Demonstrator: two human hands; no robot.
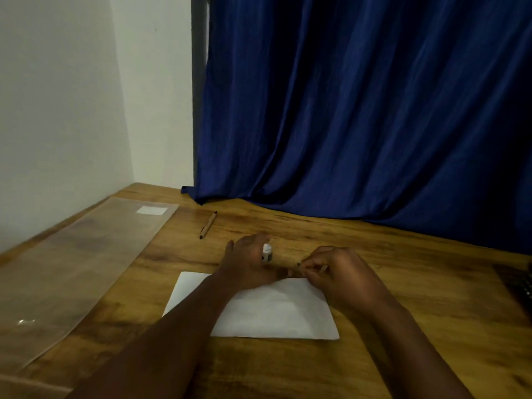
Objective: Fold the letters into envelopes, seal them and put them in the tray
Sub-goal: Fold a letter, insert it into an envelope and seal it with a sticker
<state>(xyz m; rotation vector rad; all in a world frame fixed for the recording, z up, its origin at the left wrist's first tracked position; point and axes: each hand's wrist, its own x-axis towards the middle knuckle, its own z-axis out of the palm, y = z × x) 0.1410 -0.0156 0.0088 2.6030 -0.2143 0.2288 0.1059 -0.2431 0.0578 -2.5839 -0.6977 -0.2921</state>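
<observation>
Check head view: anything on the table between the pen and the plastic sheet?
No. In the head view, only bare wooden table shows between the pen and the clear plastic sheet; they lie apart.

A white sheet of paper (276, 312) lies flat on the wooden table, partly under both forearms.

Pen (208, 225), blue curtain (359, 110), plastic sheet (86, 263)

Pen (208, 225) lies behind paper (267, 309), plastic sheet (77, 266) left.
</observation>
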